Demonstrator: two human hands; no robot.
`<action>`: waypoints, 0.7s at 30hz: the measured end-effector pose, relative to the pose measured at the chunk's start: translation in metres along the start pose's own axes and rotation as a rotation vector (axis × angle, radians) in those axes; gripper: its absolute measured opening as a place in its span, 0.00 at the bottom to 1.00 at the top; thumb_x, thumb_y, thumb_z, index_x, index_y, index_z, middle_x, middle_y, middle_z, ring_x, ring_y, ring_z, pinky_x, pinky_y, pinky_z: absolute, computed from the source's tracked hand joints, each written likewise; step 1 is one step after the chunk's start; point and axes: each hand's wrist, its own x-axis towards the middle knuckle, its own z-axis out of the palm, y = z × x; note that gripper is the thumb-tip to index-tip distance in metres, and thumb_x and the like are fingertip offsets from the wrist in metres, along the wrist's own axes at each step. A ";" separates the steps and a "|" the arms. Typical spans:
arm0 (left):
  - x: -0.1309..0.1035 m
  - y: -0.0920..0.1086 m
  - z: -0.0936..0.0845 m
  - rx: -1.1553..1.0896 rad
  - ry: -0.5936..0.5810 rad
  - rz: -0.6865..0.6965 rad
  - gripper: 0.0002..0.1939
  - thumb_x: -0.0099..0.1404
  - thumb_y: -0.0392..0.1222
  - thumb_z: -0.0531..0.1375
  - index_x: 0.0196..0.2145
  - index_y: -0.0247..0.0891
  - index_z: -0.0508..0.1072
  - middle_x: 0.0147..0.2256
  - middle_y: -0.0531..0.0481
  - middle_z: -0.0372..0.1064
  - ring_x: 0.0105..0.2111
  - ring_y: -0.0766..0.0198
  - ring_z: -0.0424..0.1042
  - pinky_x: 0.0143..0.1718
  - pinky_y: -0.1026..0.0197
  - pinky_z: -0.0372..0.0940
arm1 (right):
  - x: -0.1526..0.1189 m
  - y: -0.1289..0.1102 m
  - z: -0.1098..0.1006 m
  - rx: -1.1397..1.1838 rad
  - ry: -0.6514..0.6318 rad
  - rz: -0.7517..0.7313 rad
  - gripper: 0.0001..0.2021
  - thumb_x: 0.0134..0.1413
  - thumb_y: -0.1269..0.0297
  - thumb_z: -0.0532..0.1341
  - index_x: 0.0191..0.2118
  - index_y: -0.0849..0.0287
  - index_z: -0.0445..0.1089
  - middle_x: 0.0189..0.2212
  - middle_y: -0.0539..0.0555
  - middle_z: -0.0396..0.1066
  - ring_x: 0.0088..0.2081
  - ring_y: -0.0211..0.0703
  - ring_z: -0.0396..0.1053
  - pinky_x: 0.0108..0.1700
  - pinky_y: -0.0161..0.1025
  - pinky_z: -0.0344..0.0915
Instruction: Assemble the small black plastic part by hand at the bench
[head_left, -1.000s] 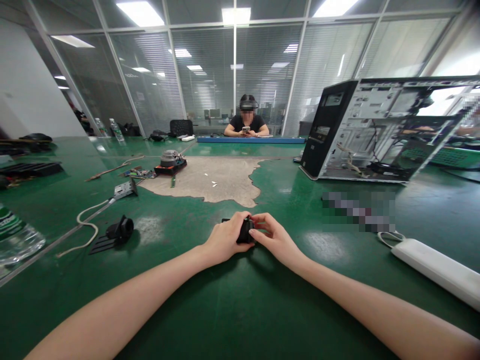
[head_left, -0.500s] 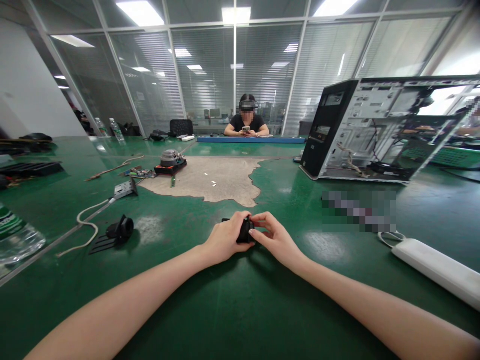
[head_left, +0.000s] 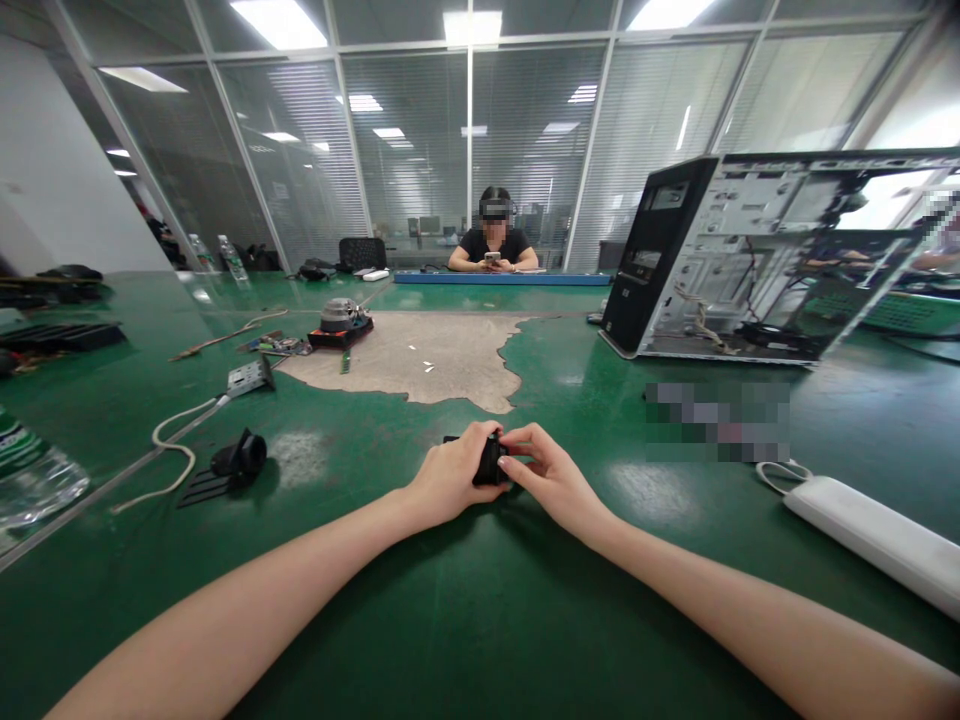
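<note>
Just in front of the worn tan patch, my left hand is wrapped round a small black boxy part. Fingers cover much of that part, so its exact kind is unclear. From the other side, my right hand grips the part's right end between thumb and fingertips. Both hands are close to the green tabletop. Off to the left lies a black plastic piece with a round end and flat prongs.
An opened computer case stands at the right, behind a white power strip. Leftward are a water bottle, a metal bracket with a cable, and a domed cooler. Across the table a person holds a phone.
</note>
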 end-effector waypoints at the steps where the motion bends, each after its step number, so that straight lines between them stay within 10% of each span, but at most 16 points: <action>1: 0.000 0.000 0.000 -0.001 0.000 -0.001 0.29 0.53 0.49 0.58 0.49 0.42 0.50 0.44 0.47 0.62 0.38 0.55 0.68 0.35 0.57 0.63 | 0.001 0.000 0.000 0.004 -0.002 0.019 0.08 0.48 0.65 0.57 0.36 0.56 0.60 0.37 0.52 0.62 0.42 0.41 0.64 0.34 0.35 0.68; 21: 0.001 0.001 -0.001 -0.007 -0.005 -0.006 0.29 0.54 0.51 0.57 0.49 0.42 0.50 0.44 0.48 0.62 0.39 0.55 0.68 0.36 0.56 0.63 | 0.003 0.001 -0.001 0.003 -0.027 0.111 0.10 0.48 0.64 0.57 0.39 0.57 0.60 0.35 0.52 0.64 0.36 0.39 0.65 0.34 0.37 0.67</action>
